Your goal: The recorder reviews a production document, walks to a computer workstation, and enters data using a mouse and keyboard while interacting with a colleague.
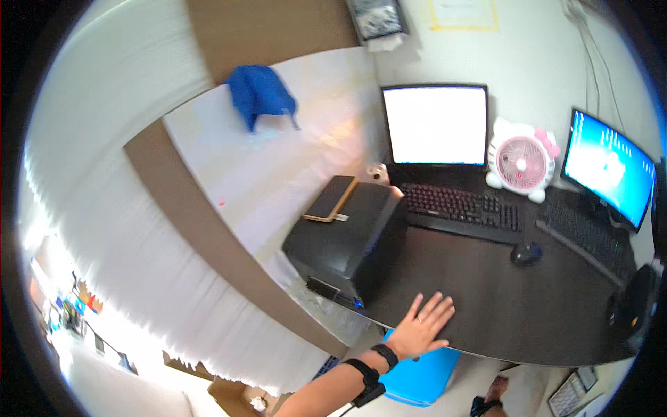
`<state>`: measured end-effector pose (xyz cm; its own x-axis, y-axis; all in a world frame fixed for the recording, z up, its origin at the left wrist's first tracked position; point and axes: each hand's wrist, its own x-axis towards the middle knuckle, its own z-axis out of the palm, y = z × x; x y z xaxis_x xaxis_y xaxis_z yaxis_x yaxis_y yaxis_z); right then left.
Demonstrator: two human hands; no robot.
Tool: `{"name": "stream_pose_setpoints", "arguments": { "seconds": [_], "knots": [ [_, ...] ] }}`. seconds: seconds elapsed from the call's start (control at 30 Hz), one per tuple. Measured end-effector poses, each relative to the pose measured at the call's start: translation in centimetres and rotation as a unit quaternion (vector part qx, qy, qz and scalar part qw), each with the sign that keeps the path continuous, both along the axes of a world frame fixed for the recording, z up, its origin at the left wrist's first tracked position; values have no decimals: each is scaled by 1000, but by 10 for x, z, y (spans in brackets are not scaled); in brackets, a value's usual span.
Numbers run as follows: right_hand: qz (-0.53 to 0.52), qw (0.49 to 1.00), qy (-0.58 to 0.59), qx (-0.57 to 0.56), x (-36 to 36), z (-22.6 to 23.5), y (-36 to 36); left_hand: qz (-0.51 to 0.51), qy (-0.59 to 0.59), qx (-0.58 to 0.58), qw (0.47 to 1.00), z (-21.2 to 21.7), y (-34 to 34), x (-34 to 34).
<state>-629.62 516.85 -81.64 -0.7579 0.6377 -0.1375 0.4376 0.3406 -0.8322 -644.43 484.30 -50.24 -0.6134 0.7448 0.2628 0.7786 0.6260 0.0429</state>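
My left hand [422, 329] is stretched out palm down at the front edge of the dark desk [458, 285], fingers spread and nothing held. A ring is on one finger, and black straps circle the wrist and forearm. Just left of it stands a black box-shaped machine [340, 240], with a dark flat item with a tan edge [332, 199] on top. Below the desk edge, low in the picture, my right hand [495, 390] shows small and blurred, a black band at its wrist. Its fingers cannot be made out.
Along the back are a lit monitor [436, 125], a black keyboard [462, 208], a pink-and-white fan [521, 163] and a second monitor [610, 167]. A mouse [526, 254] lies right. Under the edge stands a blue bin-like object [420, 382]. A blue cloth [258, 94] hangs on the left partition.
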Motion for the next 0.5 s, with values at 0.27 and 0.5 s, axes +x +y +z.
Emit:
{"name": "stream_pose_setpoints", "arguments": {
  "seconds": [0.27, 0.5],
  "knots": [
    [117, 969, -186, -113, 67, 69, -28, 6, -299, 137, 944, 67, -75, 245],
    [321, 892, -260, -183, 9, 88, -81, 374, -414, 370, 743, 167, -220, 440]
  ]
}}
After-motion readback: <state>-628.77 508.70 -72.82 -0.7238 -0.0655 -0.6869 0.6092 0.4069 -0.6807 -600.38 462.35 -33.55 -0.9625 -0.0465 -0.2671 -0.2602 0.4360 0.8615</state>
